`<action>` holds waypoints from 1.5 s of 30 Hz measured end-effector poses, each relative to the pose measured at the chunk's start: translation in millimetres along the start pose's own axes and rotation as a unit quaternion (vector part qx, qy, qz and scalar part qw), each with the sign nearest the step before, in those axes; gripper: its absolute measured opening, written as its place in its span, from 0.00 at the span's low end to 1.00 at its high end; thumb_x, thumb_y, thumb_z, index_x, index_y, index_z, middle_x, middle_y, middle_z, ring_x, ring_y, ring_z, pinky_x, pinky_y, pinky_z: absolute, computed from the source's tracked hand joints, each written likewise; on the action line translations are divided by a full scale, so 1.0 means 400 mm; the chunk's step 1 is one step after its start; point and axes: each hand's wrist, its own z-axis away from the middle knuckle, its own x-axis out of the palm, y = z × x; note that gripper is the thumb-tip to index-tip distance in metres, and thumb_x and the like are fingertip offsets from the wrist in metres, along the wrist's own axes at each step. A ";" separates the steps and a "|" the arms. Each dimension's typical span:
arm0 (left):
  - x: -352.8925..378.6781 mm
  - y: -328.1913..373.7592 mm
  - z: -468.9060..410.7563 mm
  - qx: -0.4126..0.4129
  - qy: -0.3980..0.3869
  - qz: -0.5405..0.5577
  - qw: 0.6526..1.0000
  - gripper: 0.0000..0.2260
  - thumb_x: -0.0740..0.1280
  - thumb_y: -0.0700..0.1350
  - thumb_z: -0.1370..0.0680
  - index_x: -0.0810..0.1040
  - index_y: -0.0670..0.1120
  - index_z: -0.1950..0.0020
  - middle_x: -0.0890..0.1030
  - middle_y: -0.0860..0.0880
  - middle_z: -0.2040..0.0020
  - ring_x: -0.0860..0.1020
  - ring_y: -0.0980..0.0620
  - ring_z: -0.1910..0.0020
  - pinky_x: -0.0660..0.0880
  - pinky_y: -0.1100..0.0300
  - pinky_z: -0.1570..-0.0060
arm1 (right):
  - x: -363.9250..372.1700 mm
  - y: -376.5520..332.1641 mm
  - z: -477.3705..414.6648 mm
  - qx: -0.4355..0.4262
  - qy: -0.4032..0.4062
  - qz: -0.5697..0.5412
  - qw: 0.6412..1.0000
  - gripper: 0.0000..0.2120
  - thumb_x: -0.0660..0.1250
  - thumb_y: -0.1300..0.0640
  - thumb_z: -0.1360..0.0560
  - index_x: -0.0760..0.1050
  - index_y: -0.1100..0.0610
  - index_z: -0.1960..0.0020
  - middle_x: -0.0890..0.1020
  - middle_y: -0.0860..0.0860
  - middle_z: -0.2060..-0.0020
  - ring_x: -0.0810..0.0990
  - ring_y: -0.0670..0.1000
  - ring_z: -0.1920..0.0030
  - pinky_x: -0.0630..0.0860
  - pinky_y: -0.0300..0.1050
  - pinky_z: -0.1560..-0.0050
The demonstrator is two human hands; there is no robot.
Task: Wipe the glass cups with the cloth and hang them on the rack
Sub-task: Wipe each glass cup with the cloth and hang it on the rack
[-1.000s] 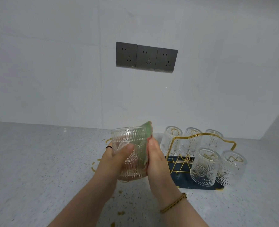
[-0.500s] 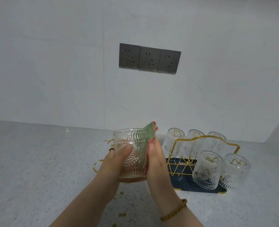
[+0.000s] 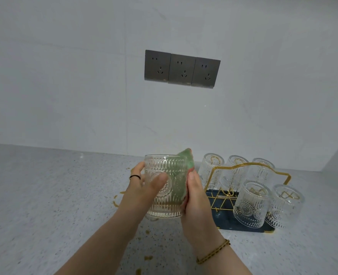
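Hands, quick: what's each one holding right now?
Left hand: grips the embossed glass cup.
Right hand: pinches the green cloth over that cup's rim.

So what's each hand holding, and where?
Left hand grips the glass cup round its wall; right hand holds the green cloth against the cup's right side.
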 end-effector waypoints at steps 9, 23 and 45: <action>0.030 -0.021 0.036 0.045 -0.004 0.047 0.998 0.41 0.62 0.74 0.38 0.71 0.48 0.35 0.78 0.47 0.38 0.76 0.46 0.38 0.71 0.40 0.38 | 0.020 0.001 0.014 -0.143 0.039 0.306 0.940 0.22 0.49 0.38 0.32 0.50 0.29 0.39 0.65 0.43 0.34 0.64 0.41 0.34 0.63 0.45 0.32; 0.011 -0.007 0.009 -0.008 -0.025 0.058 0.998 0.49 0.68 0.76 0.48 0.73 0.44 0.38 0.77 0.35 0.41 0.74 0.30 0.43 0.68 0.30 0.42 | 0.030 0.015 0.048 -0.170 -0.014 0.291 0.941 0.25 0.51 0.42 0.28 0.47 0.36 0.33 0.55 0.40 0.29 0.56 0.36 0.29 0.58 0.36 0.30; 0.017 0.019 0.022 0.021 -0.027 0.036 0.999 0.38 0.75 0.60 0.44 0.74 0.44 0.38 0.82 0.46 0.48 0.81 0.49 0.51 0.79 0.56 0.54 | 0.016 -0.015 0.015 0.023 -0.030 -0.028 0.999 0.21 0.48 0.49 0.20 0.80 0.51 0.51 0.85 0.49 0.57 0.83 0.47 0.55 0.80 0.39 0.59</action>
